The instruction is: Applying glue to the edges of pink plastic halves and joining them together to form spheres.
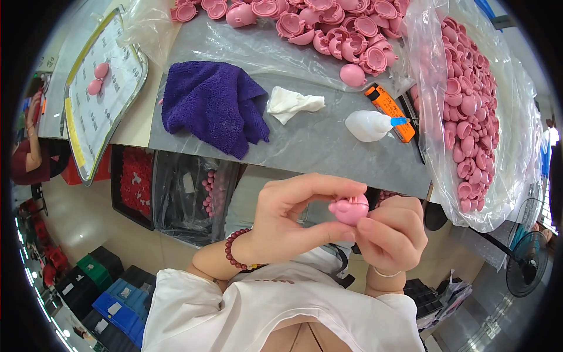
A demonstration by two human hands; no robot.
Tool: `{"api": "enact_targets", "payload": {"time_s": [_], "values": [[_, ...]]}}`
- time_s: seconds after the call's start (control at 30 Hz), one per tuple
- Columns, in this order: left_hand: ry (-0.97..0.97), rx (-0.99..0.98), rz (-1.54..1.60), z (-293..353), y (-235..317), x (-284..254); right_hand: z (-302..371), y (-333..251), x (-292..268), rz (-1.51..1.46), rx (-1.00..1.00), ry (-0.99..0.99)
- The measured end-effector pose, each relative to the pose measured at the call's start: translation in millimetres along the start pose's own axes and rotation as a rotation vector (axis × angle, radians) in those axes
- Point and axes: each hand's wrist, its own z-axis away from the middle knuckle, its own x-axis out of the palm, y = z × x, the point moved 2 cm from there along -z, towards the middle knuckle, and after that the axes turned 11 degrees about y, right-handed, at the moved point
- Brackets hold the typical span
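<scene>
A small round pink plastic piece (350, 209) with a seam line and a little knob is held up in front of my chest. My left hand (293, 220) pinches it between thumb and fingertips. From the other side, the curled fingers and thumb of my right hand (394, 234) press against it; the inside of that hand is hidden. Beyond my hands, on the grey tabletop (305, 144), lie a purple cloth (211, 105), a crumpled white wipe (292, 104) and a white squeeze bottle (369, 125) with a blue tip.
Pink shells (328, 29) are heaped on plastic sheeting at the far side. A clear bag (469, 129) of similar shells stands right. An orange case (390, 111) lies near the bottle. Two pink pieces rest on a papered tray (108, 111). Below are bins (134, 188) and a fan (526, 264).
</scene>
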Motion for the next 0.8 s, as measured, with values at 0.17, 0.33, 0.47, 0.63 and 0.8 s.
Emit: {"api": "enact_targets", "payload": {"time_s": [0.17, 0.33, 0.47, 0.63, 0.8], "values": [[-0.015, 0.004, -0.093, -3.1, 1.1, -7.0, 2.1, 18.3, -7.5, -0.025, 0.082, 0.249], [0.118, -0.185, 0.151, -0.3, 5.0, -11.2, -7.1, 34.9, 2.4, -0.118, 0.349, 0.405], [0.106, -0.345, 0.327, 0.5, 7.5, -13.8, -21.8, 39.7, 19.2, -0.062, 0.408, 0.296], [-0.055, -0.468, 0.669, -2.6, 7.0, -14.1, -28.1, 46.8, 30.2, 0.245, 0.360, 0.020], [0.057, -0.461, 0.539, 2.4, 12.6, -18.7, -16.7, 46.6, 22.5, -0.118, 0.557, 0.227]]}}
